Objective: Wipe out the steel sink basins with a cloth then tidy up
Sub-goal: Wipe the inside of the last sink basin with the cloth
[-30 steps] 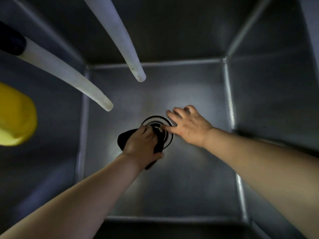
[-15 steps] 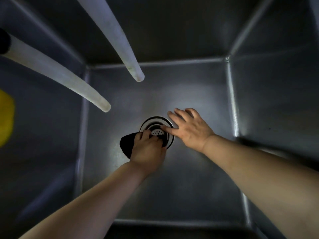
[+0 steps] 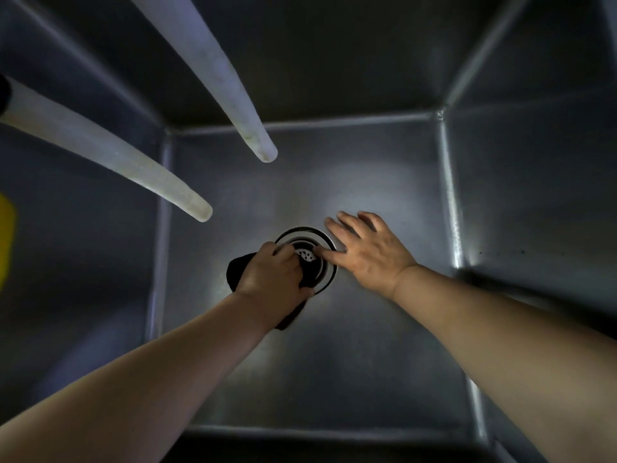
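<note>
I look straight down into a deep steel sink basin. At its floor's middle sits the round drain with a perforated strainer. My left hand grips a dark cloth and presses it on the drain's left side; part of the cloth trails out below the wrist. Beside it, my right hand lies flat on the basin floor with spread straight fingers, its thumb tip touching the drain's rim.
Two pale hoses hang into the basin from above: the left hose and the middle hose, their open ends well above the floor. A yellow object shows at the left edge. Steel walls close in all round.
The left hand with the cloth has shifted slightly over the drain's left side, uncovering the strainer. The right hand stays flat beside the drain. The yellow object slid further out of view.
</note>
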`<state>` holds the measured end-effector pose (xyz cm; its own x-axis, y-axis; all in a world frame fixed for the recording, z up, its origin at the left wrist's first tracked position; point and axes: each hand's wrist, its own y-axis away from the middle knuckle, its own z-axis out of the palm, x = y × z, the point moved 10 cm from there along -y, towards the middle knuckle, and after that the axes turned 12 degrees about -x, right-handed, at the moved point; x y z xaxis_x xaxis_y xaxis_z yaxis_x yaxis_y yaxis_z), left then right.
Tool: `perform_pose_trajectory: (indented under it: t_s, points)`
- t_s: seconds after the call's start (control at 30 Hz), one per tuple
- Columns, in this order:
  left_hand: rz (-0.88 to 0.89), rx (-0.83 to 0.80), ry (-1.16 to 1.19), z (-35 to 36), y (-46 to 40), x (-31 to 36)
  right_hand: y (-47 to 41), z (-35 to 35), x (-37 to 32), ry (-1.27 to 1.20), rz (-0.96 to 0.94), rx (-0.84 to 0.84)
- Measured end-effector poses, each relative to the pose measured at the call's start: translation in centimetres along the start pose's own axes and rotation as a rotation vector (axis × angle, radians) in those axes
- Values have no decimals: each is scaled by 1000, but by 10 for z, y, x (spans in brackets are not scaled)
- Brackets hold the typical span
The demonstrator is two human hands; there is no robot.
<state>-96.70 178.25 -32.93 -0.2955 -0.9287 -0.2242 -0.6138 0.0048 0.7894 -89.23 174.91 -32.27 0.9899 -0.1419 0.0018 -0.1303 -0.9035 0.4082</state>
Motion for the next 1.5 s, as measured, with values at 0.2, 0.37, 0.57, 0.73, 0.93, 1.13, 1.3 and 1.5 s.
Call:
perform_pose_trajectory:
  t_s: [0.2, 0.37, 0.57, 0.73, 0.93, 1.13, 1.3, 1.5]
  points:
    - [-144, 86, 123, 4, 1, -19, 2, 2, 3, -41, 13, 17]
    - [-257, 105, 493, 11, 0, -15, 0, 4, 1, -72, 4, -5]
    - [-133, 403, 464, -26, 36, -14, 1, 5, 2, -79, 6, -15]
    - [70, 561, 615, -2, 74, -14, 1, 5, 0, -60, 8, -32]
    - [204, 403, -3, 58, 84, 21, 2, 5, -2, -27, 8, -62]
    - [272, 385, 122, 43, 54, 65, 5, -17, 6, -133, 12, -146]
    - [476, 380, 142, -4, 25, 107, 16, -59, 45, -211, 143, -235]
    - [211, 315, 371, -53, -54, 43, 36, -93, 91, -9, 259, -443]
